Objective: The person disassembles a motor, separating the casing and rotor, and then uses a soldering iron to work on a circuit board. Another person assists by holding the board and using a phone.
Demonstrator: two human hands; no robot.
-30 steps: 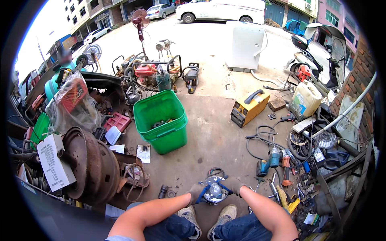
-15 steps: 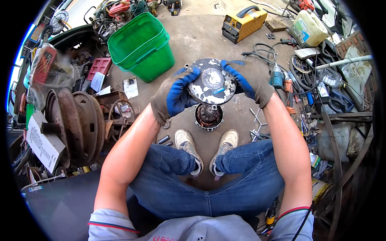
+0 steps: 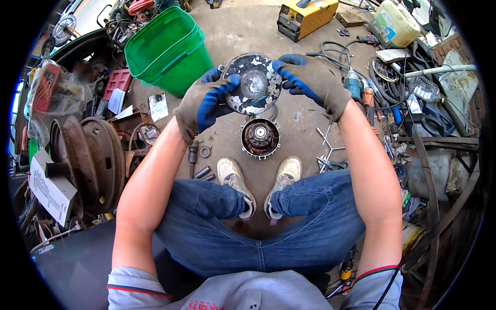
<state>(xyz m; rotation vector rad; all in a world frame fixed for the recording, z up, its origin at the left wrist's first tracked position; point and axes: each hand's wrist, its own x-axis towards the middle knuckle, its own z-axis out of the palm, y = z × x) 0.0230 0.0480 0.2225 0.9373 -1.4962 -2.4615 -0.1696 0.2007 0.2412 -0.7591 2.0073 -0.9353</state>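
Note:
My left hand (image 3: 204,98), in a brown and blue work glove, grips the left edge of a round metal cover (image 3: 248,71) with patches of flaked coating and a raised centre. My right hand (image 3: 305,80), gloved alike, has its fingers on the cover's upper right edge. Just below the cover, an open round motor housing (image 3: 260,138) with a dark core and central shaft stands on the floor between my shoes (image 3: 230,173). A dark tool (image 3: 192,155), washers (image 3: 205,151) and small cylinders (image 3: 203,171) lie to its left; a Y-shaped wrench (image 3: 325,150) lies to its right.
A green bucket (image 3: 165,51) stands front left, a yellow machine (image 3: 305,15) and a jerrycan (image 3: 393,23) front right. Rusty wheel rims (image 3: 88,160) and clutter border my left; power tools (image 3: 353,82), hoses and metal scrap crowd my right on the concrete floor (image 3: 243,26).
The view has tilted down toward my lap. Both hands have lifted the cover away from over the housing, a little forward and left, exposing the motor's core and shaft.

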